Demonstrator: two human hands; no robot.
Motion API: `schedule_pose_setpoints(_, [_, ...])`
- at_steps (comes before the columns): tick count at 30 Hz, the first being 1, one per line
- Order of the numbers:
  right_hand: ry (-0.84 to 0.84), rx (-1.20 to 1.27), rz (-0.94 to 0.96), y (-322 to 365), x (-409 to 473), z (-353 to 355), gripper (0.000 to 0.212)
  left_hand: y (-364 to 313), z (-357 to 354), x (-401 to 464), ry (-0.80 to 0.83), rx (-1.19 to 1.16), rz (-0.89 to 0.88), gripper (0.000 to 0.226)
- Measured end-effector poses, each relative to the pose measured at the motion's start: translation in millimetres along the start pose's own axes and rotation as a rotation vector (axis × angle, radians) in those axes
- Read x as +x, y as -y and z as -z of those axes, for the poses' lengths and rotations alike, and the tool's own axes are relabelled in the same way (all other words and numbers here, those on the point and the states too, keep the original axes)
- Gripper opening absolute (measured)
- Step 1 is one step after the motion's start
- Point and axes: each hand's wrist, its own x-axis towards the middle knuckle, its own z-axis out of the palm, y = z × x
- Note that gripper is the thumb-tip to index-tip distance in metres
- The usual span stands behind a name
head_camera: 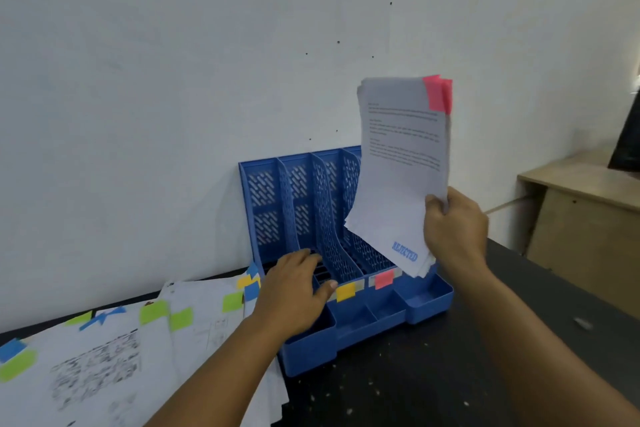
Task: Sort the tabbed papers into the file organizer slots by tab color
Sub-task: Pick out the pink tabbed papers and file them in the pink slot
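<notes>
A blue file organizer with several upright slots stands against the wall. Its front lip carries a yellow label and a pink label. My right hand grips a stack of pink-tabbed papers by its right edge, holding it upright above the organizer's right slots; a blue "REJECTED" stamp shows at its lower corner. My left hand rests with fingers spread on the organizer's front left, over the leftmost slot. A spread of papers with green, blue and yellow tabs lies left of the organizer.
The black tabletop runs to the right and front, speckled with white flecks. A white wall stands directly behind the organizer. A wooden cabinet sits off to the right beyond the table edge.
</notes>
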Motion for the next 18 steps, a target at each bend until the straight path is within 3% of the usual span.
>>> schedule_pose_setpoints(12, [0.183, -0.031, -0.045, -16.1, -3.0, -88.3, 0.019, 6.0, -15.3, -2.9, 0.013, 0.065, 0.050, 0.054])
schedule_pose_setpoints(18, [0.325, -0.300, -0.070, -30.7, -15.0, -94.8, 0.026, 5.8, -17.1, -2.7, 0.011, 0.090, 0.049, 0.053])
